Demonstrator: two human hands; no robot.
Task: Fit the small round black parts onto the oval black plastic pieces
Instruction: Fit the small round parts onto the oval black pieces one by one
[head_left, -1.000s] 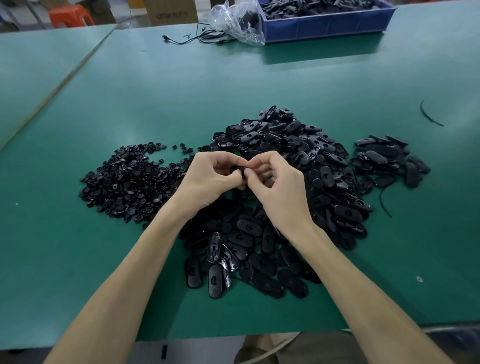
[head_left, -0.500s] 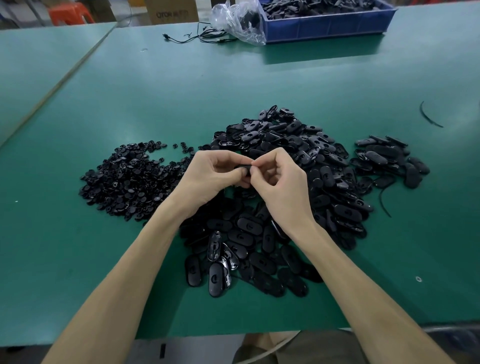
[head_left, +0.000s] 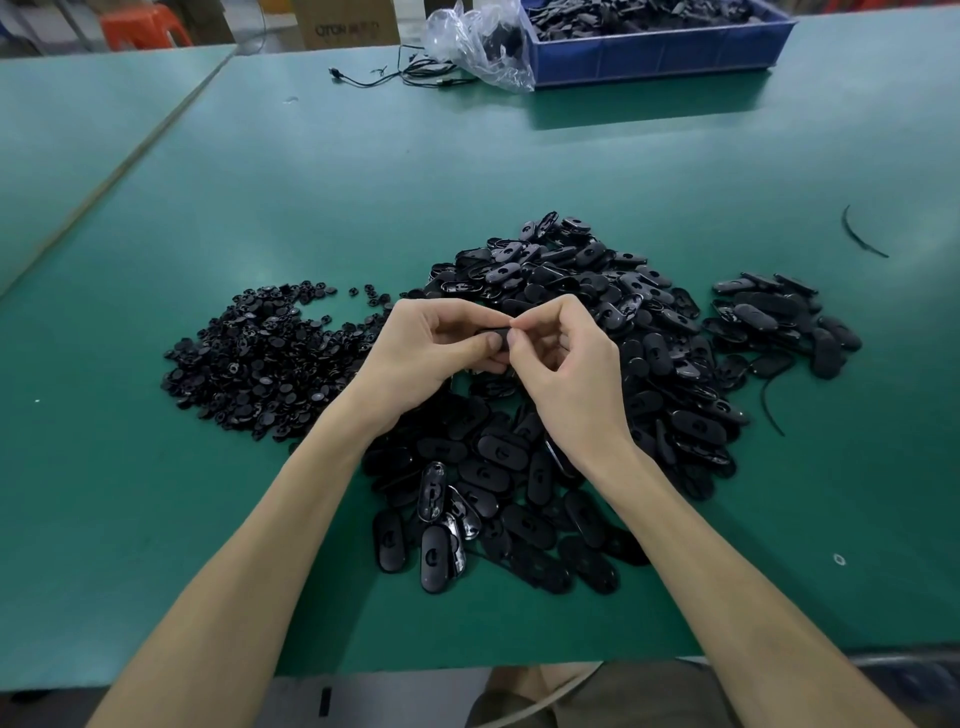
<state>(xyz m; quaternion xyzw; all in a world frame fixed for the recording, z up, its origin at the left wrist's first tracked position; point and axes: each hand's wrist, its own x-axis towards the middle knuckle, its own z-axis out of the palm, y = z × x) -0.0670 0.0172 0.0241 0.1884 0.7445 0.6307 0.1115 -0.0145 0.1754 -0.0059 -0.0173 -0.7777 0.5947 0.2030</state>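
Note:
My left hand (head_left: 421, 348) and my right hand (head_left: 566, 364) meet above the middle of the table, fingertips together. Between them they pinch one oval black piece (head_left: 492, 332), mostly hidden by my fingers. Whether a round part sits on it I cannot tell. A heap of small round black parts (head_left: 260, 358) lies to the left. A big heap of oval black pieces (head_left: 597, 312) spreads under and behind my hands. A smaller group of oval pieces (head_left: 779, 322) lies to the right.
The green table (head_left: 467, 156) has a blue crate (head_left: 654, 57) of black parts at the back, beside a clear plastic bag (head_left: 478, 41) and a black cable (head_left: 395, 78). A thin black strip (head_left: 857, 236) lies far right. A second green table (head_left: 78, 119) adjoins on the left.
Both hands stayed together over the heap, and the fingers shifted slightly around the held piece. The piles have not moved.

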